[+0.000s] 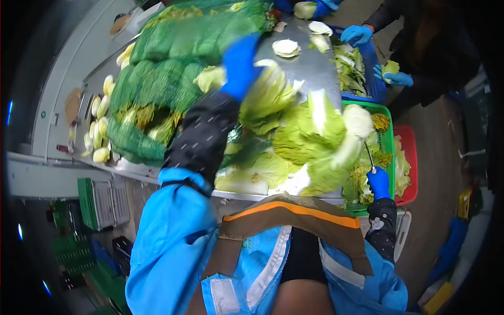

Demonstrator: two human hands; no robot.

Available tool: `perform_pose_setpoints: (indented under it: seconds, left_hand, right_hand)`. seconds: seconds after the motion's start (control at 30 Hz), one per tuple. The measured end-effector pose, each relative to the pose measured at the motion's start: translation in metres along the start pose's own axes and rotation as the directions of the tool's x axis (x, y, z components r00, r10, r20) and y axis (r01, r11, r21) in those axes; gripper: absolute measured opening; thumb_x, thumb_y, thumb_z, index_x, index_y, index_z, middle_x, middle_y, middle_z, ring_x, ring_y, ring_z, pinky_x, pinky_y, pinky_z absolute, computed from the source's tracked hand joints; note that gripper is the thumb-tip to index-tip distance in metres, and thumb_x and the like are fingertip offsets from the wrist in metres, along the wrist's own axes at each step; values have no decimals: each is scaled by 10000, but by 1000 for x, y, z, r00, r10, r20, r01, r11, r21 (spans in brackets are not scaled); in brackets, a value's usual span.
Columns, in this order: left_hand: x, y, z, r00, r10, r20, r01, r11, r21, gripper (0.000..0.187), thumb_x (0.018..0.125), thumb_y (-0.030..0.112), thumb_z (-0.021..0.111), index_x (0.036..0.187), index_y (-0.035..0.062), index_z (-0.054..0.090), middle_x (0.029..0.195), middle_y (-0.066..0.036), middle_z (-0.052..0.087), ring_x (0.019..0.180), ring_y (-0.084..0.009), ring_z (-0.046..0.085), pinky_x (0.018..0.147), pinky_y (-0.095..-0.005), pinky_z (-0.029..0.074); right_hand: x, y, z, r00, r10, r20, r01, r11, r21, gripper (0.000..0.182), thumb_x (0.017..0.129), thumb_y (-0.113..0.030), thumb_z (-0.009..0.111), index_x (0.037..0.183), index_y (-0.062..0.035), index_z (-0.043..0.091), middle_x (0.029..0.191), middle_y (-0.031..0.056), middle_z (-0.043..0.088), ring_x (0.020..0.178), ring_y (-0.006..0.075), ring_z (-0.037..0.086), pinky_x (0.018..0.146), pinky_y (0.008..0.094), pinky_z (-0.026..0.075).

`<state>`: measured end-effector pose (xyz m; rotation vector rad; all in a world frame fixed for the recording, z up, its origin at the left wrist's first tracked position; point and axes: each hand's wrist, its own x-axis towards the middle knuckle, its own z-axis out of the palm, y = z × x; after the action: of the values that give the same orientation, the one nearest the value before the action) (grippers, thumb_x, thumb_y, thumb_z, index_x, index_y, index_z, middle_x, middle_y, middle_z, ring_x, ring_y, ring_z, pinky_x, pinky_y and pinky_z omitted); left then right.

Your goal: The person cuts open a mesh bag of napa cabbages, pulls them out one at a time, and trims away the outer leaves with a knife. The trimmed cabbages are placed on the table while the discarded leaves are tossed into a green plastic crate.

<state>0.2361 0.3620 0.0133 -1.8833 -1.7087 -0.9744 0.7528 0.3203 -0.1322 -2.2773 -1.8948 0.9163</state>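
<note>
My left hand, in a blue glove, rests on a napa cabbage on the metal table; motion blur hides whether the fingers grip it. My right hand, also blue-gloved, is closed on a knife whose blade points up beside a pale cabbage head. Loose green leaves pile on the table between both hands.
Green net sacks of cabbages fill the table's left. A green crate and a red crate hold trimmings at right. Another person's blue-gloved hands work over a blue crate. Cut cabbage halves lie farther back.
</note>
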Motion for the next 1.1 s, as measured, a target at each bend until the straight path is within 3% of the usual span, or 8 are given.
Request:
perform_pose_setpoints:
  seconds: [0.07,0.1,0.2,0.53,0.63,0.77,0.83,1.1]
  left_hand:
    - [-8,17,34,830,-498,251,477,867,142,866,542,555,751,1200,57,489,1133,-196,544,1062,-369,507,908,-426,396]
    - [9,15,13,615,-266,742,415,910,-18,800,552,581,734,1129,53,560,1077,-179,591,1008,-324,562,871,-401,431]
    - [20,26,-24,549,-384,743,238,923,302,515,731,554,585,1007,120,612,1059,-122,581,1039,-261,520,849,-380,420]
    - [-84,-162,134,347,-492,798,756,651,72,530,714,380,718,1071,6,599,1029,-107,620,944,-173,559,840,-311,435]
    - [-98,-125,74,478,-387,788,799,565,-207,561,697,336,746,1101,-12,573,1046,-113,612,964,-170,550,864,-311,423]
    - [-123,-59,-5,738,-381,557,632,679,-373,945,600,358,803,1339,29,314,1268,-172,459,1147,-271,466,966,-352,360]
    - [-127,-27,-38,630,-396,667,691,678,-250,981,589,360,814,1346,6,300,1334,-155,404,1228,-252,394,1003,-338,323]
    - [-127,-34,-84,375,-170,911,818,523,-239,718,633,271,788,1217,-1,474,1102,-119,577,992,-172,537,880,-297,417]
  right_hand:
    - [-23,-48,-22,998,55,31,-56,998,31,187,780,-191,532,908,-78,607,662,149,608,535,255,603,478,374,471]
    - [-26,-57,-24,996,-37,-80,50,986,160,165,788,-151,520,906,-79,610,631,115,596,460,201,559,423,337,439]
    - [-56,-102,-48,975,-113,-193,191,867,460,163,798,-90,505,920,-74,613,611,60,593,382,126,495,363,279,393]
    - [-50,-251,11,800,-557,222,123,514,849,298,864,-158,561,1123,-11,575,1035,69,622,476,49,499,403,212,382]
    - [-40,-323,22,706,-656,267,-36,344,938,374,856,-213,580,1166,-7,542,977,75,620,431,84,496,381,239,390]
    - [-19,-371,63,877,-436,199,128,613,780,526,768,-344,681,1155,-25,520,679,23,520,406,98,437,374,244,367]
    - [-4,-356,91,690,-416,593,-202,676,709,478,761,-340,690,1108,-47,539,628,3,497,400,82,408,372,236,357]
    - [-61,-288,107,500,-533,682,-265,656,707,313,799,-379,644,891,-87,578,575,-37,465,406,70,417,375,213,346]
